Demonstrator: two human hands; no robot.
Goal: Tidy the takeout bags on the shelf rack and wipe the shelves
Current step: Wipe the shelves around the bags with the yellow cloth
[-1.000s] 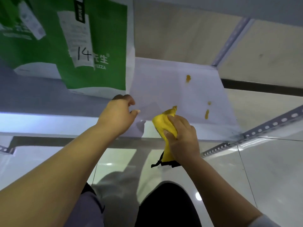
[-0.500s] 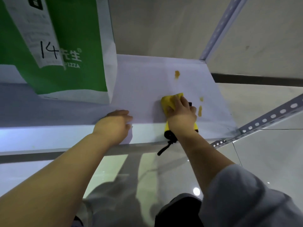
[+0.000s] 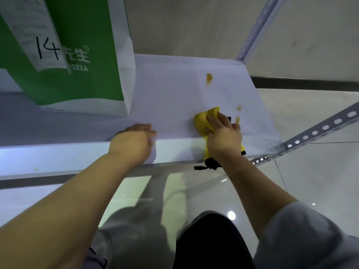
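Shelf [image 3: 174,90], at its front lip, bears the left hand [image 3: 134,142], fingers [image 3: 143,129] laid loosely over the edge and holding nothing, likely as a brace. Just beside it, the right hand [image 3: 223,136] grips a bunched yellow cloth [image 3: 202,121], pressed down next to 3 orange stains [image 3: 209,77]. Farther back on the left stands the green takeout bag [image 3: 87,35] marked 14, clear of the wiping.

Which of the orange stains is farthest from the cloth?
The biggest stain, alone toward the back of the shelf; the two smaller ones sit right beside the cloth.

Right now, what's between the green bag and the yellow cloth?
Head view: bare shelf between green bag and yellow cloth; left hand rests at front edge.
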